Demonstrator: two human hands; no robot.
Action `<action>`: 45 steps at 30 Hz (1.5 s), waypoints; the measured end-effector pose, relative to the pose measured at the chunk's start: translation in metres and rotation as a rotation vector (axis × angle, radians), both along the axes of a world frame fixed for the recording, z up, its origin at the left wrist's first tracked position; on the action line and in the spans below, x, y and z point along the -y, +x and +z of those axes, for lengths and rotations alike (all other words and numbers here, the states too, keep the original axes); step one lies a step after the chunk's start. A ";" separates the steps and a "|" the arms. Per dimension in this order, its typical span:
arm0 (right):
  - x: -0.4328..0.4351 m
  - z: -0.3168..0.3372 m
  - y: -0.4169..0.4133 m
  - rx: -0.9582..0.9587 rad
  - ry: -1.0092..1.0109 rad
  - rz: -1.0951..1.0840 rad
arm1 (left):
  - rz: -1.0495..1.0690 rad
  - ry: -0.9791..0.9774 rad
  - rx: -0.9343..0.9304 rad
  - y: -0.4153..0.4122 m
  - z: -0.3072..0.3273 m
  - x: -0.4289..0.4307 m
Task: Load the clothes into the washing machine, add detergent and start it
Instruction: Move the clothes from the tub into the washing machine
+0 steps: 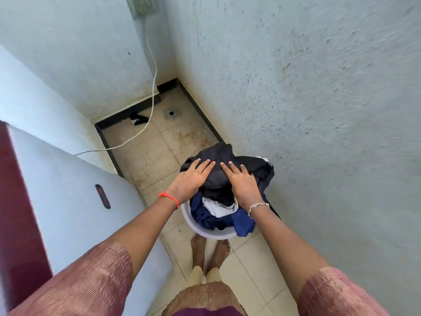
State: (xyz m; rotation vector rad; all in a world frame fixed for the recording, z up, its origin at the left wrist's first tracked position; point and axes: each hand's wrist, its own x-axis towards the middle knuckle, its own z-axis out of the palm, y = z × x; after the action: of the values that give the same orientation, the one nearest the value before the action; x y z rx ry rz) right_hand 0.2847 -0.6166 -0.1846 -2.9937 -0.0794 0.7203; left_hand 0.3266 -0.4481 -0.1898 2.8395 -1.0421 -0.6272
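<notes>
A pale plastic basin [206, 232] stands on the tiled floor in front of my bare feet, heaped with dark, blue and white clothes [225, 210]. My left hand [193, 176] lies flat on the dark garment on top of the pile, fingers spread. My right hand [241, 181] rests flat on the same garment beside it. Neither hand has closed around the cloth. The white washing machine [75, 201] with a dark red lid [16, 213] fills the left side; its lid looks closed.
A rough pale wall runs along the right, close to the basin. A white cable [153, 96] hangs from a wall socket down to the floor behind the machine. A round floor drain [171, 113] sits in the far corner.
</notes>
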 end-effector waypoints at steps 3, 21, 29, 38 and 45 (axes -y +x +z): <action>-0.005 0.028 -0.002 0.053 -0.022 0.007 | 0.012 -0.047 0.044 -0.004 0.025 -0.006; -0.078 0.203 -0.054 0.453 -0.090 0.247 | 0.140 -0.181 0.561 -0.081 0.198 -0.089; -0.165 0.303 -0.089 0.723 0.059 0.376 | 0.265 -0.134 0.882 -0.141 0.303 -0.180; -0.279 0.392 -0.118 0.914 0.076 0.563 | 0.449 -0.152 1.030 -0.206 0.384 -0.289; -0.386 0.411 -0.136 0.944 0.091 0.629 | 0.483 -0.048 1.128 -0.238 0.406 -0.392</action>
State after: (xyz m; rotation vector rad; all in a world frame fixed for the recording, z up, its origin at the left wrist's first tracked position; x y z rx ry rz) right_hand 0.1486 -0.2305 0.2263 -2.8955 -1.0603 -0.7266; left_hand 0.0883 -0.0556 0.2158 3.1175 -0.2868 1.1137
